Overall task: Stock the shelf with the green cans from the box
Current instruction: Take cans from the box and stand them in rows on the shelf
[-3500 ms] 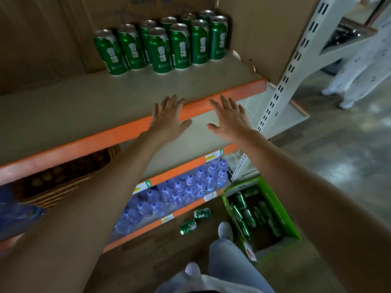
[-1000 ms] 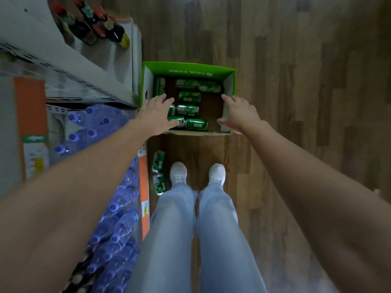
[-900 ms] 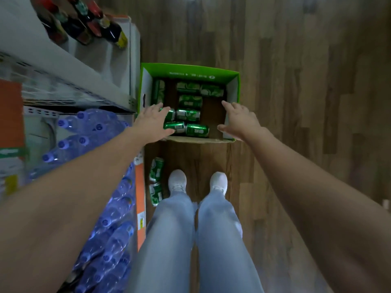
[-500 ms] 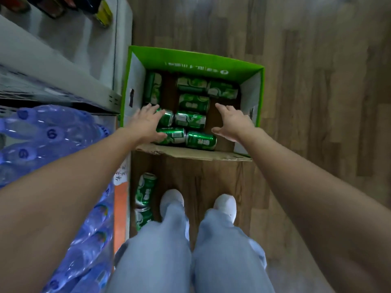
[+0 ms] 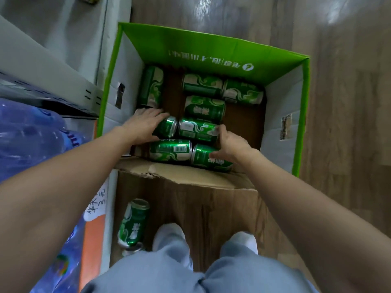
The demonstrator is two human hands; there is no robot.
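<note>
A green cardboard box (image 5: pixel 211 49) stands open on the floor with several green cans lying inside. My left hand (image 5: pixel 143 126) lies over a can (image 5: pixel 168 127) by the box's left wall, fingers across its top and thumb under its near side. My right hand (image 5: pixel 231 143) curls its fingers round the right end of the middle can (image 5: pixel 196 130). Its thumb lies on the can (image 5: pixel 203 158) at the front right. Another green can (image 5: pixel 134 222) lies on the floor outside the box, beside my left shoe.
Low shelves run along the left, with packs of blue water bottles (image 5: pixel 27 132) and an orange shelf edge (image 5: pixel 93 240). The box's torn brown front flap (image 5: pixel 179 176) folds towards me. My legs and white shoes (image 5: pixel 169 235) stand just before the box on wooden floor.
I turned from the upper shelf of standing cans and bent down to the box. Both hands dropped into it and closed in on the cans in the last half second.
</note>
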